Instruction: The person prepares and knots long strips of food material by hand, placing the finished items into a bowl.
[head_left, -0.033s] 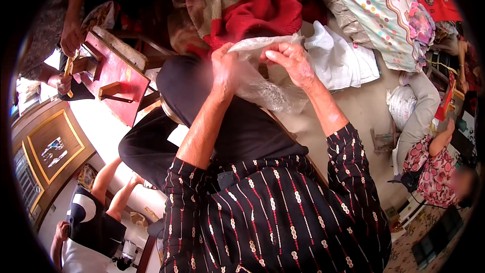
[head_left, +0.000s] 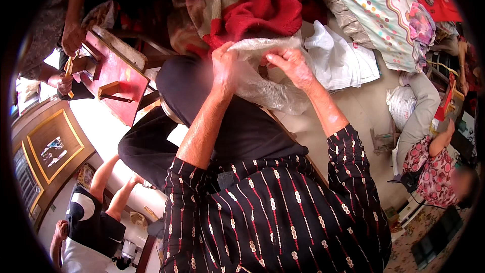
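A clear, crinkled plastic bag or sheet hangs over my lap between my two hands. My left hand is closed, its fingertips pinching the upper left edge of the plastic. To the right, my right hand has its thumb and forefinger pressed together in front of the plastic. What lies in that pinch, if anything, is too small to make out. A white cloth lies just right of my right hand. The red and beige blanket is heaped beyond both hands.
At the left, another person's hands hold a narrow yellowish strip beside a tipped red-topped wooden stool. A dotted quilt covers the far right. A white sack stands near a seated person. Someone else stands at the lower left.
My right hand has dropped very slightly, and the plastic's upper edge by it has shifted a little. My left hand stays where it was.
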Tool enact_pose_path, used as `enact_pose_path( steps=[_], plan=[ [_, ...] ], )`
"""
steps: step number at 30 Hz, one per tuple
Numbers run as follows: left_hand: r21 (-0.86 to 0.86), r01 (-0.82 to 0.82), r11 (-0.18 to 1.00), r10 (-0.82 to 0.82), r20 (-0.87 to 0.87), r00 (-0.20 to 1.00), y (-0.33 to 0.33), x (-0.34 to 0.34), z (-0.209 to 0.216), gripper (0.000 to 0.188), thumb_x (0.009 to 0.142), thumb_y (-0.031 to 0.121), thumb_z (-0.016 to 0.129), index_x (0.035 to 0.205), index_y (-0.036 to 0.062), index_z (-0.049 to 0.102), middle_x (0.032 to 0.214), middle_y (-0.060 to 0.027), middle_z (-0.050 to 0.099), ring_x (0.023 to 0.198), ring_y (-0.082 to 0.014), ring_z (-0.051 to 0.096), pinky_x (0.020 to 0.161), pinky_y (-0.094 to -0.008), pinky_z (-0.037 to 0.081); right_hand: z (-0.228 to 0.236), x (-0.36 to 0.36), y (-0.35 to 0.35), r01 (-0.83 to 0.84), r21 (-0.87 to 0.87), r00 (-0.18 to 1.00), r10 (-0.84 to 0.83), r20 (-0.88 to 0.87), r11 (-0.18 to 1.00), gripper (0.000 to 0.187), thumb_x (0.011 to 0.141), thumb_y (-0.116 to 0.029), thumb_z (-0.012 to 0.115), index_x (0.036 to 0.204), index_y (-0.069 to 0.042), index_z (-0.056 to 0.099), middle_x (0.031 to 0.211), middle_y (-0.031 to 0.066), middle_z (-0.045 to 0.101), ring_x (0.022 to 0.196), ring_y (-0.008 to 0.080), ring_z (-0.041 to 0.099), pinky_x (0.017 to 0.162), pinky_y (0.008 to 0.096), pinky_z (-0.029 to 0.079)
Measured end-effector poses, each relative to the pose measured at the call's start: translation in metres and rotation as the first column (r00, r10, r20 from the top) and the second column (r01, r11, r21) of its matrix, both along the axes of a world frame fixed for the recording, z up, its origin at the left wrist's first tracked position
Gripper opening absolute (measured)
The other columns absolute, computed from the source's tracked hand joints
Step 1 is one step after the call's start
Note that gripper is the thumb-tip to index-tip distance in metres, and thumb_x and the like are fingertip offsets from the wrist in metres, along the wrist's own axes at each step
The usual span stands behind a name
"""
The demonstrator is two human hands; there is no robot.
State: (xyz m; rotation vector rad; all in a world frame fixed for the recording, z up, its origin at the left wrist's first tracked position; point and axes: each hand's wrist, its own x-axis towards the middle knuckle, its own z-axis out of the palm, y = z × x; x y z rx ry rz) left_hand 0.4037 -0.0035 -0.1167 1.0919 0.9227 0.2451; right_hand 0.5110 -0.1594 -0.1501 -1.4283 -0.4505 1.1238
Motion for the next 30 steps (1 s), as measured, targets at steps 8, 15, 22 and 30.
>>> enact_pose_path(
  steps=[8, 15, 22, 30],
  plan=[
    [-0.025, 0.137, 0.990, -0.124, 0.294, 0.948, -0.007, -0.004, 0.018, 0.015, 0.085, 0.012, 0.051, 0.083, -0.0002, 0.060, 0.074, -0.0012, 0.060, 0.062, -0.0065, 0.052, 0.056, -0.0205, 0.041, -0.081, -0.035, -0.008, -0.171, -0.005, 0.848, 0.150, 0.508, 0.985, 0.026, 0.094, -0.020, 0.053, 0.110, -0.002, 0.063, 0.099, 0.0122, 0.065, 0.097, 0.0162, 0.058, 0.086, 0.0318, 0.045],
    [-0.050, 0.102, 0.994, -0.084, 0.273, 0.958, -0.006, 0.001, 0.023, 0.016, 0.087, 0.011, 0.052, 0.081, 0.0003, 0.062, 0.071, 0.0023, 0.058, 0.061, -0.0041, 0.049, 0.054, -0.0198, 0.038, -0.069, -0.022, -0.017, -0.143, -0.141, 0.787, 0.199, 0.584, 0.980, 0.025, 0.094, -0.020, 0.052, 0.109, -0.002, 0.063, 0.098, 0.0121, 0.065, 0.096, 0.0161, 0.059, 0.085, 0.0316, 0.045],
    [-0.053, 0.110, 0.993, -0.091, 0.287, 0.954, -0.009, 0.000, 0.026, 0.016, 0.085, 0.012, 0.056, 0.074, 0.0021, 0.060, 0.068, 0.0050, 0.054, 0.062, -0.0030, 0.045, 0.056, -0.0202, 0.036, -0.066, -0.011, -0.023, -0.127, -0.194, 0.766, 0.221, 0.603, 0.973, 0.025, 0.094, -0.020, 0.052, 0.108, -0.002, 0.062, 0.097, 0.0120, 0.065, 0.094, 0.0161, 0.059, 0.084, 0.0315, 0.045],
    [-0.017, 0.218, 0.976, -0.201, 0.324, 0.925, -0.008, -0.007, 0.023, 0.016, 0.088, 0.015, 0.056, 0.082, 0.0005, 0.062, 0.072, 0.0028, 0.059, 0.065, -0.0040, 0.050, 0.058, -0.0211, 0.041, -0.069, -0.001, -0.017, -0.158, -0.212, 0.764, 0.256, 0.592, 0.964, 0.024, 0.094, -0.019, 0.052, 0.107, -0.002, 0.062, 0.095, 0.0120, 0.065, 0.093, 0.0161, 0.059, 0.083, 0.0313, 0.046]
  ],
)
